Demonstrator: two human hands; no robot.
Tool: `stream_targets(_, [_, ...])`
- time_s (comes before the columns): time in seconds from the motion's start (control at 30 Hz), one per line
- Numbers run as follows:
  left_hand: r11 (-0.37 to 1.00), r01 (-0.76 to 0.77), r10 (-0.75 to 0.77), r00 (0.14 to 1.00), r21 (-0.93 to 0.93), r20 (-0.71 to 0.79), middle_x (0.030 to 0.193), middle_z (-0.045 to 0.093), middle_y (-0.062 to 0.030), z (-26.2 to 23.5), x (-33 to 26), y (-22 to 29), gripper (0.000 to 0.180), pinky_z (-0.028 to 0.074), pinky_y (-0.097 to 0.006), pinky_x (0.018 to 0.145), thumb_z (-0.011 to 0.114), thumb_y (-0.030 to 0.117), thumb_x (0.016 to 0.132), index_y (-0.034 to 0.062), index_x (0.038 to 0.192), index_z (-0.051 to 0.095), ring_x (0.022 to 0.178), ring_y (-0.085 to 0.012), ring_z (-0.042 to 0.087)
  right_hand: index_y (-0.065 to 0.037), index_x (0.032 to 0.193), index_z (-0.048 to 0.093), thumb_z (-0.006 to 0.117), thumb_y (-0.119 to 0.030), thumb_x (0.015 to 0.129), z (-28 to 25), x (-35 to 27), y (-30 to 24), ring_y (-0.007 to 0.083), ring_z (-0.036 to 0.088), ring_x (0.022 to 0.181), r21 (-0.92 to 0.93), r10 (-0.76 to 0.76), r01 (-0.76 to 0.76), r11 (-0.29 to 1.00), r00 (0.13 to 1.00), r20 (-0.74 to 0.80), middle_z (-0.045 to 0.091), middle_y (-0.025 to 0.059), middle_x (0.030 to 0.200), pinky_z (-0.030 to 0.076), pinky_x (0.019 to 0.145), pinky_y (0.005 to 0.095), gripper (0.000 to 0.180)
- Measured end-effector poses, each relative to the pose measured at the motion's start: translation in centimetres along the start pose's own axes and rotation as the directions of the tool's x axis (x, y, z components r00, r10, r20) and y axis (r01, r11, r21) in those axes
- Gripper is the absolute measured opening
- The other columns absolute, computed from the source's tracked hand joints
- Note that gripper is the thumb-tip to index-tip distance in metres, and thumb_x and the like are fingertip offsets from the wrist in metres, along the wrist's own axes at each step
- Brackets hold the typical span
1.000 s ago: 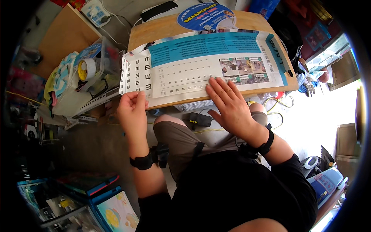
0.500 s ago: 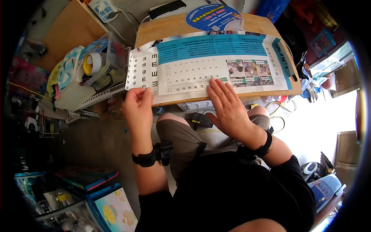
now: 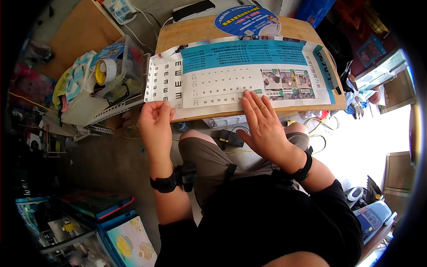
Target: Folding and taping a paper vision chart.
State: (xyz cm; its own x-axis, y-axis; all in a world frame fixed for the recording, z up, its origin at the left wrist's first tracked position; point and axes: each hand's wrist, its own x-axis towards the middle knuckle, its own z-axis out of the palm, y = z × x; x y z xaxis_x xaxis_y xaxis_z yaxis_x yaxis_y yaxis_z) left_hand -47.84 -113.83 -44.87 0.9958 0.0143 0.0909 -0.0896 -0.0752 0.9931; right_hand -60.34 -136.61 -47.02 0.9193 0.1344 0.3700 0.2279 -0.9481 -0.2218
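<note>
A folded paper eye chart (image 3: 213, 82), white with rows of black E-shaped marks, a blue printed band and small photos, lies across a wooden tabletop (image 3: 298, 31). My left hand (image 3: 155, 127) is at its near left corner, fingers curled and thumb pressed against the paper's near edge in a pinch. Flat on the near middle edge rests my right hand (image 3: 266, 129), its fingers stretched out and pointing away from me. Creases run along the sheet, and its far and right edges lift a little.
Behind the chart lie a round blue printed fan-like card (image 3: 242, 20) and a black phone-shaped object (image 3: 193, 10). To the left, a clear plastic bin (image 3: 129, 60) stands beside a tape roll (image 3: 106, 72) and cloths. A power strip (image 3: 119, 10) with cables is at the far left.
My left hand has shifted slightly left and toward me, still pinching the chart's edge. The right hand stays flat in nearly the same place.
</note>
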Motion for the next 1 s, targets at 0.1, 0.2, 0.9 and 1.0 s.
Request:
stream_targets(0.1, [0.997,-0.071,0.071,0.997,-0.005,-0.013,0.081,0.066,-0.0073,0.4,-0.3,0.2,0.012,0.051,-0.024,0.07,0.063,0.007,0.093,-0.0029,0.093,0.057,0.074,-0.0102,0.063,0.01,0.14,0.034,0.072,-0.025,0.079,-0.1,0.1,0.0,0.0376,0.035,0.139,-0.023,0.001,0.0,1.0,1.0,0.008,0.038,0.0248,0.147,0.025,0.116,0.0493,0.08])
stream_targets(0.2, [0.984,-0.164,0.167,0.985,0.067,-0.037,0.081,0.066,-0.0066,0.6,-0.9,0.8,0.011,0.051,-0.023,0.07,0.062,0.006,0.093,-0.0026,0.093,0.057,0.074,-0.0101,0.064,0.009,0.139,0.036,0.072,-0.024,0.079,-0.1,0.0,0.0,0.0376,0.035,0.138,-0.029,0.006,-0.006,1.0,1.0,0.011,0.038,0.0249,0.147,0.025,0.115,0.0492,0.078])
stream_targets(0.9, [0.87,-0.251,0.269,0.963,0.424,0.019,0.077,0.065,-0.0056,0.1,-0.4,0.2,0.011,0.05,-0.023,0.066,0.064,0.006,0.091,-0.0029,0.093,0.057,0.071,-0.01,0.064,-0.006,0.139,0.043,0.077,-0.027,0.073,-0.2,1.6,-1.0,0.0327,0.041,0.131,-0.183,0.011,-0.005,0.983,1.0,0.029,0.042,0.0203,0.139,0.032,0.109,0.0486,0.077])
stream_targets(1.0, [0.848,-0.273,0.294,0.956,0.453,0.027,0.075,0.065,-0.0052,0.2,-0.2,0.1,0.011,0.05,-0.023,0.065,0.064,0.006,0.091,-0.0031,0.092,0.057,0.069,-0.0098,0.064,0.003,0.136,0.043,0.077,-0.029,0.072,0.2,2.0,-1.0,0.0336,0.039,0.134,-0.103,-0.11,0.112,0.988,0.994,0.027,0.041,0.0221,0.141,0.032,0.11,0.0487,0.079])
